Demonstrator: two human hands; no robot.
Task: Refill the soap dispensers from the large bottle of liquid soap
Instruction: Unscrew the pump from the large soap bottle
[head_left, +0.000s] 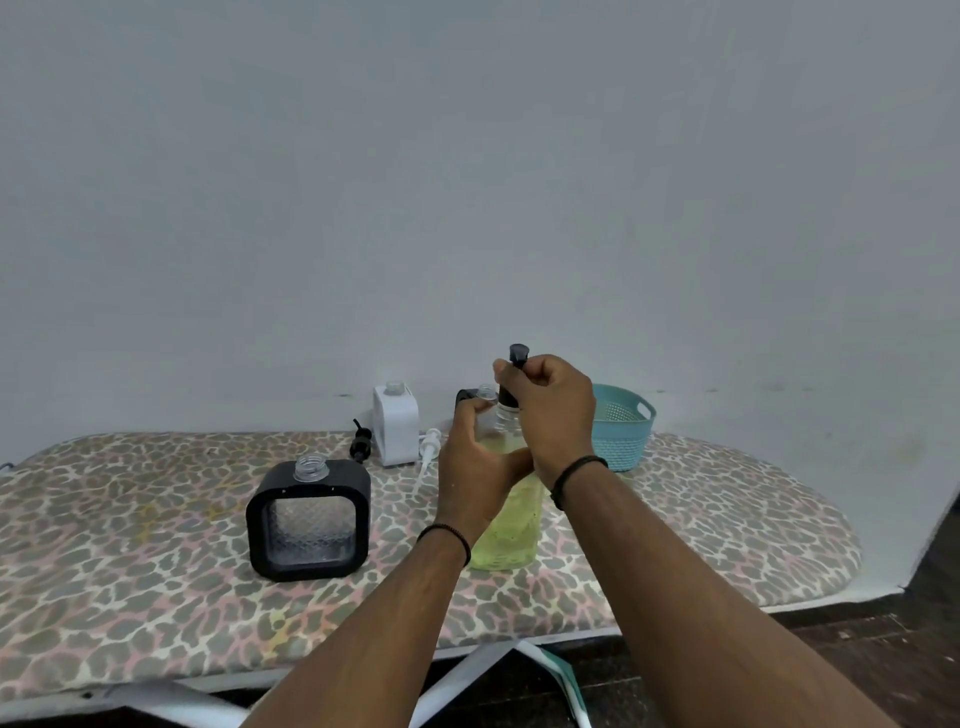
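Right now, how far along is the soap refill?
Early. Done: black dispenser and white dispenser stand open, pumps off. In hand: left hand holds the large soap bottle; right hand grips its black pump. Left: pouring; black dispenser looks empty.

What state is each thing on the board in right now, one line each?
Soap bottle: upright, green soap inside, black pump on its neck.
Left hand: grips the bottle.
Right hand: grips the pump.
Black dispenser: upright, uncapped, looks empty.
White dispenser: upright, uncapped.
Loose black pump: lying down.
White pump: lying down.
Basket: upright.
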